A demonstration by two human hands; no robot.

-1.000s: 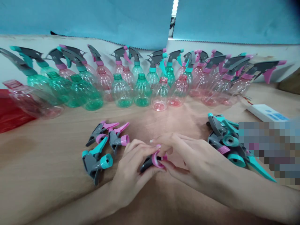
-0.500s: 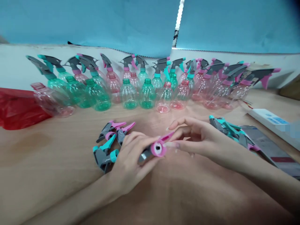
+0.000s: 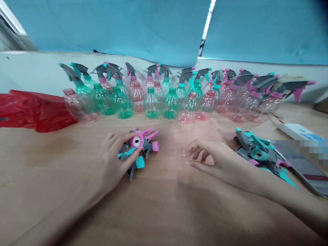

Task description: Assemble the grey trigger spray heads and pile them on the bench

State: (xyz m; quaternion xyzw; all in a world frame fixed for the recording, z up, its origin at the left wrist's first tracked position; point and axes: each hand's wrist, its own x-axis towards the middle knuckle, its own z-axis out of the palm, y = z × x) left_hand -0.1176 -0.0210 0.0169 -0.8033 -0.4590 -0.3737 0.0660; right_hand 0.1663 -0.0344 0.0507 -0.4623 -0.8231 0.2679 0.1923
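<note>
My left hand (image 3: 115,160) is closed on a grey trigger spray head with a pink collar (image 3: 137,140), its round opening turned toward me. Under and beside it lies a small group of other spray heads: one shows a pink cap (image 3: 155,146), another a turquoise cap (image 3: 139,162). My right hand (image 3: 205,155) hovers over the middle of the table with its fingers curved and apart, nothing in them. To its right is a pile of grey and turquoise spray heads (image 3: 258,153), a few with pink parts.
Along the wall stand several clear green bottles (image 3: 170,104) and pink bottles (image 3: 188,109), many topped with spray heads. A red plastic bag (image 3: 43,111) lies at the left. A phone (image 3: 304,167) and a white box (image 3: 299,131) rest at the right.
My left hand has carried the pink-collared spray head left, away from my right hand, to the small group. My right hand's fingers no longer touch it. The view has shifted slightly.
</note>
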